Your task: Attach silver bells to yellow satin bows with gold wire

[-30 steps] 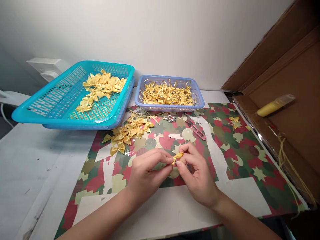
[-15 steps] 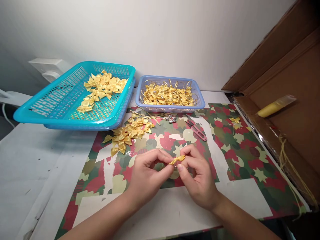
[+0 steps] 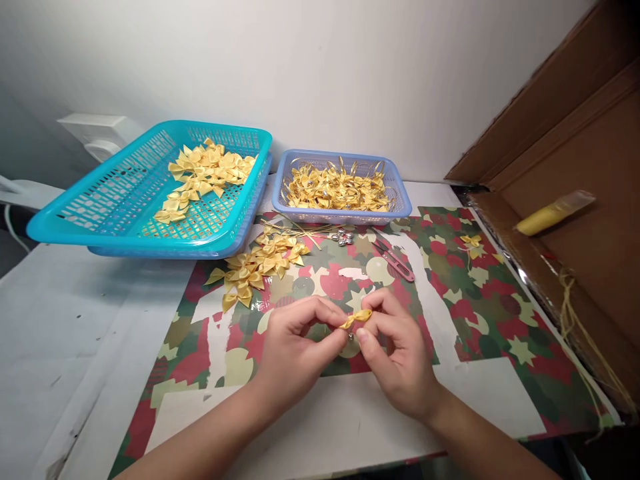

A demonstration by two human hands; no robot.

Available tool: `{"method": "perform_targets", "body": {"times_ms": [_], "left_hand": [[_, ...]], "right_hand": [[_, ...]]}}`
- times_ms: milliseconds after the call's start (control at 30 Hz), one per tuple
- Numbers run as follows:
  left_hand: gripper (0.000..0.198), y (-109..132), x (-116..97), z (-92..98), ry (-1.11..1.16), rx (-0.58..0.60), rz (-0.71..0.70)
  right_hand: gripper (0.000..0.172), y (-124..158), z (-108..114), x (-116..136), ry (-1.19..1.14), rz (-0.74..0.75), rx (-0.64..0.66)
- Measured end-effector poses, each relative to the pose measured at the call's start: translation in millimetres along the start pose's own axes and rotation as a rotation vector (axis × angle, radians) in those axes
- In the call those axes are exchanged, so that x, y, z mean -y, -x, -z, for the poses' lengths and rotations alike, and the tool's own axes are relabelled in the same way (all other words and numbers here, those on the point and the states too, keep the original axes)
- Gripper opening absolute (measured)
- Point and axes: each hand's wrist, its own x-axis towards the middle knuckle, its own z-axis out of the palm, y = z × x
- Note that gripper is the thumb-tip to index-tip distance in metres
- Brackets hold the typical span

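Note:
Between my two hands is a small yellow ribbon bow (image 3: 356,319). My left hand (image 3: 303,343) pinches its left end with thumb and forefinger. At its right end, my right hand (image 3: 397,353) is closed on it, with the thumb just below. A small silver bell (image 3: 351,337) shows under the bow, between the thumbs. Beyond my hands, more yellow bows (image 3: 260,263) lie in a loose pile. Gold cords (image 3: 295,230) and a cluster of silver bells (image 3: 343,237) rest behind them. Pink-handled thread snips (image 3: 395,261) lie to the right.
A turquoise basket (image 3: 125,237) holding yellow bows stands at the left, stacked on a blue one. A lilac basket (image 3: 343,217) with corded bows is at the back. Cardboard (image 3: 580,147) walls the right side, near a yellow-filled tube (image 3: 555,213) and hanging yellow threads (image 3: 570,320).
The hands and the bow stay almost in place. The silver bell below the bow shows a little more clearly now.

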Motion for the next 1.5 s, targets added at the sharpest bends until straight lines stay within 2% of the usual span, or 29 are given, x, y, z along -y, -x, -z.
{"method": "perform_targets", "body": {"times_ms": [167,433,700,833,1000,1067,1233,1500], "left_hand": [[0.018,0,1,0.7,-0.125,-0.002,-0.131],[0.018,-4,1,5.2,-0.349,0.039,-0.459],[0.016,-4,0,5.9,-0.372,0.041,-0.581],[0.018,-5,1,6.1,-0.298,0.021,-0.546],[0.019,-6,-1,5.3,-0.175,-0.002,-0.3],[0.019,-6,-2,4.9,-0.139,0.0,-0.25],[0.02,-7,-1,5.4,-0.134,0.001,-0.26],[0.02,-7,-1,7.4,-0.189,0.012,-0.355]], "right_hand": [[0.024,-1,2,-1,-0.034,-0.04,0.042],[0.027,-3,5,0,-0.101,-0.111,0.114],[0.027,-4,7,1,-0.145,-0.144,0.167],[0.027,-5,9,1,-0.139,-0.129,0.181],[0.024,-4,11,0,-0.145,-0.109,0.185],[0.024,-3,11,0,-0.148,-0.108,0.188],[0.024,-3,11,-1,-0.154,-0.108,0.186],[0.026,-4,10,0,-0.132,-0.101,0.164]]}}
